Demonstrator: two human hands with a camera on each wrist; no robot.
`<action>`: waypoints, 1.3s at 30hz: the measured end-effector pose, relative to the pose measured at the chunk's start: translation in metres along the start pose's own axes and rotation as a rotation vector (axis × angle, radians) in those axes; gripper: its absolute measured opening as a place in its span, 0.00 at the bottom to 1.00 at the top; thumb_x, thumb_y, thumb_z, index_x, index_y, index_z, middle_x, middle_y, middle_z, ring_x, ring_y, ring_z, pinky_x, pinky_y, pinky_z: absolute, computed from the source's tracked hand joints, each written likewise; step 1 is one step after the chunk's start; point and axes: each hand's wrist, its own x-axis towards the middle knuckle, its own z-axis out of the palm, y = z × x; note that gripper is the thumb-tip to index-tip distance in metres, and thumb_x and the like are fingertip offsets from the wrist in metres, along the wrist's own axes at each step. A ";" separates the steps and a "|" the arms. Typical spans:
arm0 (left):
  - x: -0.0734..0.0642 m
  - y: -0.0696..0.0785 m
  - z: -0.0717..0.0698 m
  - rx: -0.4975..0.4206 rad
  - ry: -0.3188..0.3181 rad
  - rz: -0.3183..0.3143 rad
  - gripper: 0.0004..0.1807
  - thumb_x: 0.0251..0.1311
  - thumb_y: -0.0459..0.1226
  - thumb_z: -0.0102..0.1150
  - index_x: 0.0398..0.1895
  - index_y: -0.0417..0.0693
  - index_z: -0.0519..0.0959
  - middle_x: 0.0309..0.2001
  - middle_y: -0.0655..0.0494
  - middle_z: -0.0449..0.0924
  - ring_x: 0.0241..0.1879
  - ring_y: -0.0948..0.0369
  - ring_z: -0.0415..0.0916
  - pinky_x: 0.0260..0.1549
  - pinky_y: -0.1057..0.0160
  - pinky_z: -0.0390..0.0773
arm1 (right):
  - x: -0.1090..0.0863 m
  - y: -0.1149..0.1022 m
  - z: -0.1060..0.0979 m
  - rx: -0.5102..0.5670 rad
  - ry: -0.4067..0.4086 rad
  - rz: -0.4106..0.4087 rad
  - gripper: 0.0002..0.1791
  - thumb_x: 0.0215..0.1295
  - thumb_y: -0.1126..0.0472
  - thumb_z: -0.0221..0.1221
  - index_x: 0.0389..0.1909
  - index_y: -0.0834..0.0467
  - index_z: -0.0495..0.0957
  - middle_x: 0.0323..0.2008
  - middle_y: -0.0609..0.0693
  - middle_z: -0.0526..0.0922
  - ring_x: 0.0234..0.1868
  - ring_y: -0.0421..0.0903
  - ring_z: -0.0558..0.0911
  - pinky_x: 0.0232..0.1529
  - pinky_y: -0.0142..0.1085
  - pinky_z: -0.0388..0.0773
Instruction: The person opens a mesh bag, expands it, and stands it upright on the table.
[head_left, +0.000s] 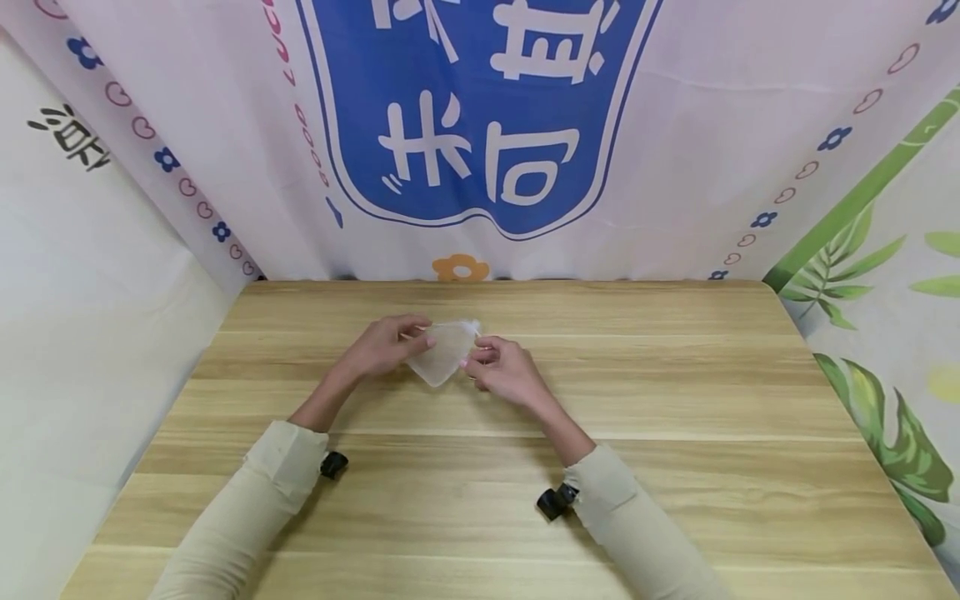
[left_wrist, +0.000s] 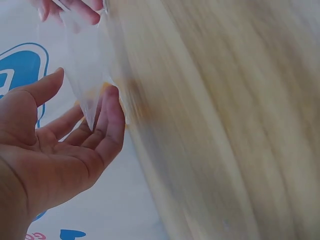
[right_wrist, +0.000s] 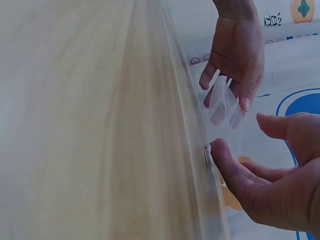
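A thin, translucent plastic bag [head_left: 442,354] is spread between my two hands near the back of the table, one corner pointing toward me. My left hand [head_left: 386,343] holds its left side, thumb on the near face and fingers behind. In the left wrist view, a pointed corner of the bag [left_wrist: 87,75] reaches between the left thumb and curled fingers [left_wrist: 107,125]. My right hand [head_left: 506,371] holds the opposite edge with thumb and bent fingers. The right wrist view has the right index fingertip [right_wrist: 220,149] right at the bag's edge and the thumb standing apart from it.
The wood-grain table [head_left: 465,500] ends at a hanging printed cloth [head_left: 465,242] just behind the hands. White cloth [head_left: 75,292] hangs at the left, and leaf-patterned cloth [head_left: 885,333] at the right. A small black device [head_left: 553,503] sits at the right cuff, another [head_left: 333,464] at the left.
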 end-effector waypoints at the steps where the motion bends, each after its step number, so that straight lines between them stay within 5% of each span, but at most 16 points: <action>1: 0.000 0.000 0.001 -0.006 0.000 -0.001 0.28 0.79 0.45 0.59 0.74 0.38 0.74 0.63 0.33 0.83 0.62 0.38 0.82 0.57 0.46 0.87 | 0.000 0.000 0.001 0.013 0.009 0.008 0.32 0.73 0.59 0.68 0.72 0.68 0.73 0.57 0.63 0.89 0.44 0.55 0.93 0.42 0.38 0.92; 9: -0.006 0.005 0.007 -0.132 0.006 -0.017 0.26 0.76 0.41 0.63 0.73 0.43 0.76 0.59 0.37 0.86 0.61 0.42 0.83 0.57 0.50 0.86 | 0.001 0.000 0.001 0.149 0.063 0.039 0.29 0.71 0.67 0.66 0.71 0.70 0.73 0.55 0.67 0.88 0.42 0.59 0.93 0.43 0.42 0.93; 19: -0.020 0.030 0.020 -0.393 0.067 0.049 0.27 0.71 0.27 0.66 0.72 0.39 0.76 0.54 0.35 0.86 0.53 0.47 0.89 0.46 0.65 0.89 | -0.006 -0.007 -0.015 0.224 0.134 0.035 0.27 0.73 0.62 0.68 0.69 0.65 0.76 0.54 0.63 0.88 0.40 0.51 0.93 0.43 0.45 0.93; 31: -0.036 0.055 0.031 -0.408 0.112 0.116 0.26 0.65 0.25 0.70 0.66 0.34 0.79 0.51 0.36 0.87 0.47 0.53 0.88 0.43 0.68 0.89 | -0.023 -0.015 -0.031 0.148 0.163 -0.007 0.14 0.72 0.61 0.70 0.54 0.61 0.86 0.45 0.59 0.91 0.34 0.43 0.90 0.43 0.52 0.93; 39: -0.041 0.065 0.035 -0.400 0.111 0.141 0.21 0.70 0.32 0.70 0.64 0.39 0.82 0.51 0.39 0.88 0.45 0.55 0.88 0.41 0.64 0.90 | -0.039 -0.019 -0.044 0.030 0.151 -0.110 0.11 0.73 0.61 0.69 0.49 0.63 0.87 0.42 0.60 0.92 0.33 0.42 0.89 0.42 0.57 0.92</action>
